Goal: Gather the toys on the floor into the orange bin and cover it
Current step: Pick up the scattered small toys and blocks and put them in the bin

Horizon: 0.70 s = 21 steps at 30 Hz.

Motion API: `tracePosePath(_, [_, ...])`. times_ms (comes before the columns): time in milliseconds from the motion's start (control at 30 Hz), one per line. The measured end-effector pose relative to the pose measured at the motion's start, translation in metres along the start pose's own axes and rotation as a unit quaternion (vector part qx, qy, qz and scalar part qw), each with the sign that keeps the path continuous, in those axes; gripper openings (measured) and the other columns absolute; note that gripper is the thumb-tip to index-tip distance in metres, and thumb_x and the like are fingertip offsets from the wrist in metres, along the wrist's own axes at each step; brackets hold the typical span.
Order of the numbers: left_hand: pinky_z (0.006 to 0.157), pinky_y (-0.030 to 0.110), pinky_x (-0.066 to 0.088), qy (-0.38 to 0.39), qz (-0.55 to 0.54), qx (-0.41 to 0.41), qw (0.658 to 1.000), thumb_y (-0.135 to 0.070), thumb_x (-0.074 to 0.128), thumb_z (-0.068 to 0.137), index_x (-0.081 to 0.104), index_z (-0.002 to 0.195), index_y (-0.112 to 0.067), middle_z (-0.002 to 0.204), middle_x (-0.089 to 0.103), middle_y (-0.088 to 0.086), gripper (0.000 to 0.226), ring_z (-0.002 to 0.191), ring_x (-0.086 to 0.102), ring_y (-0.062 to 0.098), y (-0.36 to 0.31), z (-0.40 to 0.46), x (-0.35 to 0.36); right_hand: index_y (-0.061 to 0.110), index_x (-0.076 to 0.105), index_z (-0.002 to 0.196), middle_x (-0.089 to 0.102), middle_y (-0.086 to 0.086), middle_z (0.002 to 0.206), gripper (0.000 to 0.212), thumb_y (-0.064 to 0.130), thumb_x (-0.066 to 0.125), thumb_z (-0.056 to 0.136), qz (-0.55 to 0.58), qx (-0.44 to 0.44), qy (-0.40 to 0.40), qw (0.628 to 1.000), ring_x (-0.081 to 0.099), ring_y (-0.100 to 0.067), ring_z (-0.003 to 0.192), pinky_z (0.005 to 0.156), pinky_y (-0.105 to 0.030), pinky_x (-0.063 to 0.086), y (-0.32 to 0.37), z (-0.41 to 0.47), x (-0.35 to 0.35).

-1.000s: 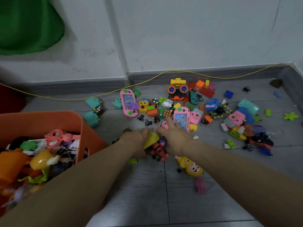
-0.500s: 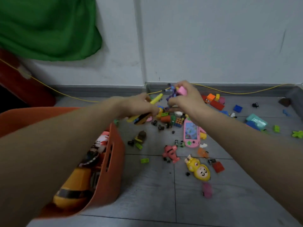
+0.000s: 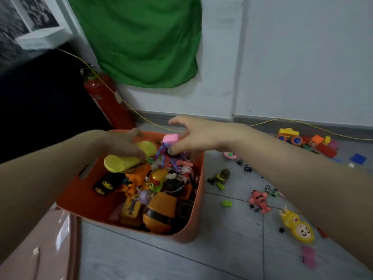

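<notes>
Both hands over bin (image 3: 193, 229). Left hand (image 3: 119, 143) fingers spread, yellow toy (image 3: 121, 163) at its 6 o'clock; right hand (image 3: 193, 136) spread wide, pink toy (image 3: 171, 138) at its fingertips.

the grey tiled floor (image 3: 232, 247) carries the orange bin (image 3: 198, 199) at left. to its right lie scattered toys: a pink figure (image 3: 259, 201), a yellow smiling toy (image 3: 298, 228), a green brick (image 3: 227, 203), and a yellow wheeled car (image 3: 288, 135) near the wall.

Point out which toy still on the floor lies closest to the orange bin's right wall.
The small dark green-and-black toy, just right of the bin's wall. The pink figure and yellow character toy lie farther right.
</notes>
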State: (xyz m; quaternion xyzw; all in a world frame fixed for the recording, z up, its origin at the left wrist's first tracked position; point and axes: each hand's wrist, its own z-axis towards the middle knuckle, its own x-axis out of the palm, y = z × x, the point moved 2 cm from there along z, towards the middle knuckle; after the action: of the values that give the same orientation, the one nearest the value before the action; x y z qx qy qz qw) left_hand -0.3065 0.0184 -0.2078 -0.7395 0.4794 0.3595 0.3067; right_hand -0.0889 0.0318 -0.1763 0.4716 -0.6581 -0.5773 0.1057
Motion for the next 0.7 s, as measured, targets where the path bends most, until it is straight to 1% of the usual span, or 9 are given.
tracePosePath(67, [0.085,0.029,0.041,0.014,0.033,0.014,0.999,-0.038,0.076,0.075,0.021,0.149,-0.029,0.125,0.053,0.006,0.093,0.108,0.052,0.023,0.0,-0.009,-0.005,0.026,0.034,0.147,0.063,-0.013,0.114,0.077,0.017,0.075,0.083,-0.073,0.025,-0.005,0.997,0.074,-0.031,0.081,0.073,-0.045,0.062,-0.012,0.004,-0.001])
tracePosePath(133, [0.086,0.03,0.044,-0.016,0.007,0.046,0.999,-0.03,0.068,0.085,0.022,0.149,-0.026,0.126,0.057,0.009,0.079,0.107,0.057,0.026,-0.016,-0.004,-0.013,0.02,0.046,0.137,0.067,-0.015,0.105,0.057,0.015,0.07,0.086,-0.085,0.025,-0.055,0.995,0.073,-0.034,0.079,0.067,-0.043,0.062,-0.027,0.006,-0.013])
tracePosePath(233, [0.075,0.031,0.046,-0.091,0.001,0.141,0.986,-0.022,0.053,0.092,0.035,0.143,-0.02,0.12,0.063,0.012,0.054,0.096,0.061,0.027,-0.066,0.012,-0.012,0.013,0.057,0.118,0.067,-0.017,0.095,0.029,0.01,0.061,0.089,0.022,0.064,-0.163,0.984,0.07,-0.029,0.07,0.058,-0.036,0.059,-0.06,0.0,-0.044])
tracePosePath(333, [0.084,0.031,0.043,-0.161,0.008,0.226,0.961,-0.019,0.05,0.093,0.047,0.135,-0.016,0.123,0.063,0.012,0.042,0.11,0.057,0.03,-0.128,0.021,-0.003,0.012,0.061,0.108,0.066,-0.013,0.091,0.021,0.01,0.058,0.088,0.034,0.119,-0.257,0.958,0.065,-0.022,0.063,0.056,-0.031,0.057,-0.11,-0.012,-0.074])
tracePosePath(400, [0.093,0.033,0.044,-0.154,0.002,0.281,0.947,-0.022,0.053,0.092,0.05,0.132,-0.015,0.125,0.062,0.012,0.041,0.116,0.055,0.03,-0.176,0.029,0.014,0.015,0.062,0.114,0.066,-0.009,0.098,0.028,0.016,0.061,0.086,-0.065,0.162,-0.309,0.935,0.061,-0.021,0.07,0.056,-0.025,0.048,-0.145,-0.028,-0.093])
tracePosePath(500, [0.099,0.037,0.044,-0.091,0.026,0.334,0.938,-0.028,0.056,0.092,0.045,0.137,-0.015,0.135,0.055,0.014,0.049,0.122,0.052,0.03,-0.244,0.042,0.054,0.017,0.052,0.132,0.058,-0.013,0.122,0.052,0.019,0.066,0.082,-0.154,0.23,-0.328,0.903,0.058,-0.028,0.1,0.076,-0.03,0.047,-0.201,-0.055,-0.115])
tracePosePath(567, [0.102,0.038,0.043,-0.042,0.034,0.346,0.937,-0.035,0.055,0.093,0.034,0.147,-0.018,0.145,0.046,0.015,0.06,0.128,0.049,0.031,-0.285,0.047,0.085,0.023,0.042,0.142,0.047,-0.018,0.133,0.068,0.025,0.069,0.08,-0.149,0.277,-0.318,0.894,0.055,-0.035,0.11,0.089,-0.036,0.049,-0.238,-0.073,-0.125])
tracePosePath(633, [0.098,0.036,0.044,-0.003,0.016,0.342,0.94,-0.038,0.055,0.094,0.021,0.153,-0.019,0.147,0.043,0.018,0.071,0.127,0.049,0.034,-0.316,0.052,0.112,0.029,0.033,0.148,0.041,-0.019,0.136,0.083,0.031,0.07,0.073,-0.128,0.305,-0.312,0.891,0.055,-0.037,0.111,0.092,-0.038,0.05,-0.265,-0.087,-0.132])
tracePosePath(700, [0.092,0.035,0.044,0.029,-0.02,0.327,0.945,-0.037,0.06,0.092,0.011,0.155,-0.018,0.146,0.043,0.02,0.082,0.125,0.05,0.036,-0.339,0.064,0.135,0.032,0.021,0.153,0.034,-0.017,0.143,0.095,0.031,0.074,0.074,-0.097,0.333,-0.308,0.886,0.048,-0.037,0.121,0.096,-0.039,0.048,-0.29,-0.099,-0.14])
